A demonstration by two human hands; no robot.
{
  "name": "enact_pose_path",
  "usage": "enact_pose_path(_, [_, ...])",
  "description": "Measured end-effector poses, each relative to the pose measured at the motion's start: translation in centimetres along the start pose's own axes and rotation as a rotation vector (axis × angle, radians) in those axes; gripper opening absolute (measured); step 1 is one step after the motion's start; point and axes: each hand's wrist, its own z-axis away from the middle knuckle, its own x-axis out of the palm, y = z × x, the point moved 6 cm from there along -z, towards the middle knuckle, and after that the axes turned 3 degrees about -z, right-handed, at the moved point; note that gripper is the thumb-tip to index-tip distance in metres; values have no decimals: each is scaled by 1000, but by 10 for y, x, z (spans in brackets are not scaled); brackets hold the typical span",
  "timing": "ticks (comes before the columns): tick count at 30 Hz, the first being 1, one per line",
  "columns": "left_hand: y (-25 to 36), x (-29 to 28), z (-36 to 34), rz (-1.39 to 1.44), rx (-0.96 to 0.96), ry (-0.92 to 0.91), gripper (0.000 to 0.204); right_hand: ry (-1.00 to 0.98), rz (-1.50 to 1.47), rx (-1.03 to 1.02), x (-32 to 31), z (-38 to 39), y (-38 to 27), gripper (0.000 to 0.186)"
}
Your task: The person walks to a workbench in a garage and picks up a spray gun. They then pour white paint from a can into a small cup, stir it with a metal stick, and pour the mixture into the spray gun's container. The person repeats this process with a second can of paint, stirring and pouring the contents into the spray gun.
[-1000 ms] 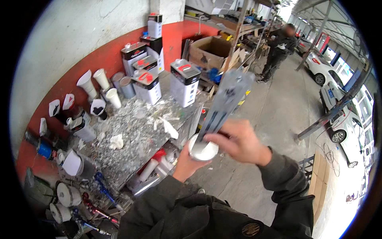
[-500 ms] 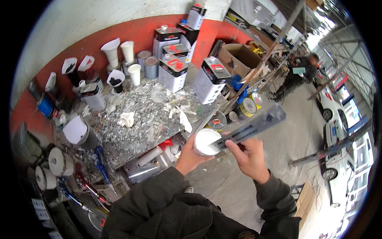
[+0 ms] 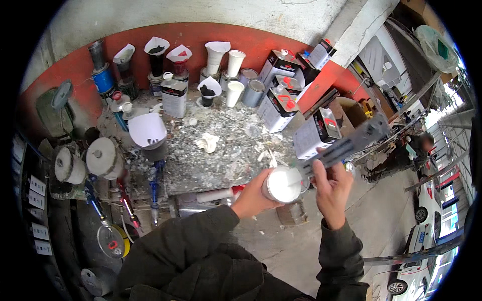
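My left hand is wrapped round a cup of white paint, held in front of the workbench's near edge. In my right hand is a long dark flat stirring stick, gripped between thumb and fingers. Its lower end, coated white, dips into the paint near the cup's far right side. The upper end points up to the right, passing in front of a white and black metal can.
The paint-spattered workbench carries a crumpled white rag, several solvent cans and cups with paper filters. Blue and red spray guns hang along its front at the left. A person stands far right, near parked white cars.
My view has swung to the right-tilted side, so the bench sits more level and central. Both hands still hold the cup and stick, now a little further right in the picture.
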Motion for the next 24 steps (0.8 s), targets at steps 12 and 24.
enact_pose_path(12, [84, -169, -3, -23, -88, -78, 86, -432, -500, -55, 125, -67, -97, 16])
enact_pose_path(24, [164, -301, 25, -134, -60, 202, 94, -442, -417, -497, 224, -142, -194, 18])
